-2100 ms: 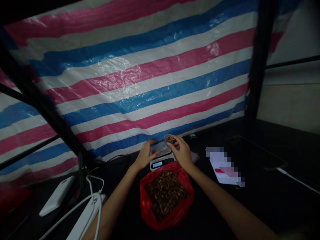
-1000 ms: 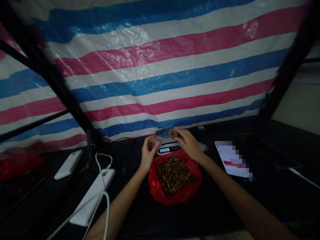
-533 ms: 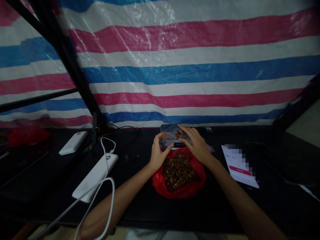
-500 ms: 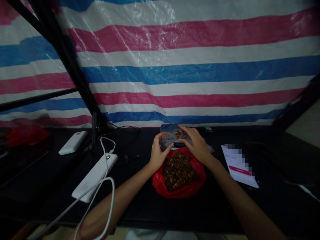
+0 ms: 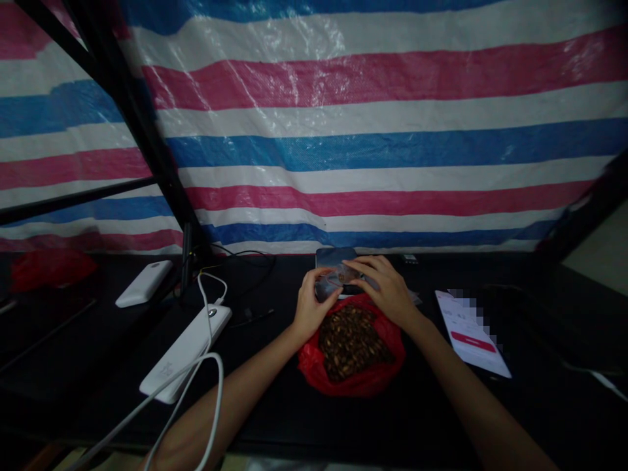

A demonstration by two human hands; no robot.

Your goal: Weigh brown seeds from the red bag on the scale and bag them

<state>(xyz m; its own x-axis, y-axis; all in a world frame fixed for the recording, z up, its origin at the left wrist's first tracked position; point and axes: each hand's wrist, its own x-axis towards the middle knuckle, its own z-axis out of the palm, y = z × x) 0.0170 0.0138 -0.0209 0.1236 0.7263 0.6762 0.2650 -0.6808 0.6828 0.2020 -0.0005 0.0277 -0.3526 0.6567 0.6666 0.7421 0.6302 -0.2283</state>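
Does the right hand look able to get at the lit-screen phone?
Probably yes: the phone lies face up on the black table beside the right forearm, with nothing visible blocking it. The right hand seems busy with a small clear cup, though, which it may need to release first.

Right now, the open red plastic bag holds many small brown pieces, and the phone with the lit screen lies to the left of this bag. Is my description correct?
Not quite: the head view shows the phone with the lit screen to the right of the red plastic bag. The bag is open and holds many small brown pieces, as you say.
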